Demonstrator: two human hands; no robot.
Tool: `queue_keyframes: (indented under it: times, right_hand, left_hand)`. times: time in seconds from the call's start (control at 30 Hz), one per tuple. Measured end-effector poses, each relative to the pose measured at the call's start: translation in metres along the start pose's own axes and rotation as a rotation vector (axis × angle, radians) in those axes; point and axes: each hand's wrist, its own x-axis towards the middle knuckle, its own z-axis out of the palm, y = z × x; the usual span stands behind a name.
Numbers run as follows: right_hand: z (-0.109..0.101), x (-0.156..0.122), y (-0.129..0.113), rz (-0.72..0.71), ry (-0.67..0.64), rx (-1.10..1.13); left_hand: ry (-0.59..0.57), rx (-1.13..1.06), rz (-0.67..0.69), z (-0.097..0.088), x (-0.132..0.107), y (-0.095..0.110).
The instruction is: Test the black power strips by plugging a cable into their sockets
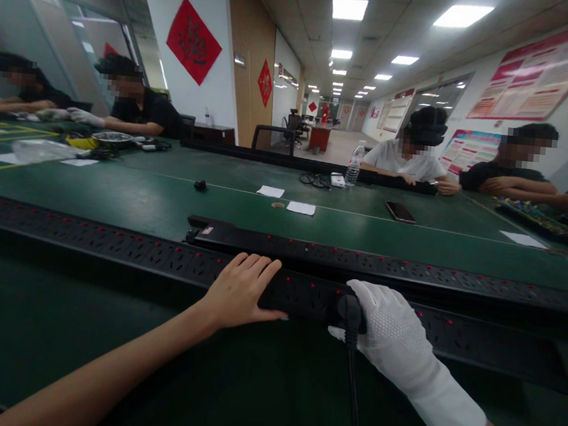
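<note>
A long black power strip (144,253) with red dots along its sockets lies across the green table in front of me. My left hand (241,289), bare, grips it near the middle, fingers over the far edge and thumb along the near edge. Just right of that, my right hand (388,323), in a white dotted glove, closes round a black plug (350,308) against the strip's face. From the plug a black cable (354,394) hangs down toward me. How deep the plug sits in the socket cannot be seen.
Behind lie more black power strips (340,253). Farther off are paper slips (301,208), a small black part (200,185), a phone (400,212) and a water bottle (354,165). Several people sit across the table; one (410,151) handles another long black strip.
</note>
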Motion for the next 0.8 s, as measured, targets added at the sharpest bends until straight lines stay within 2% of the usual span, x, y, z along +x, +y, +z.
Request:
queue_keyframes:
  times: [0.27, 0.47, 0.67, 0.8]
  right_hand:
    - [-0.002, -0.001, -0.004, -0.011, 0.044, 0.013]
    - [-0.006, 0.001, -0.014, 0.021, 0.148, -0.052]
    - [-0.01, 0.012, -0.027, 0.013, -0.009, -0.177]
    - [-0.01, 0.013, -0.032, 0.01, 0.011, -0.228]
  left_hand:
    - [0.027, -0.011, -0.006, 0.0, 0.0, 0.001]
    - [0.041, -0.008, -0.006, 0.001, 0.001, 0.003]
    - [0.031, 0.023, -0.001, 0.002, 0.001, 0.003]
    - [0.052, 0.031, 0.014, 0.001, 0.0, 0.004]
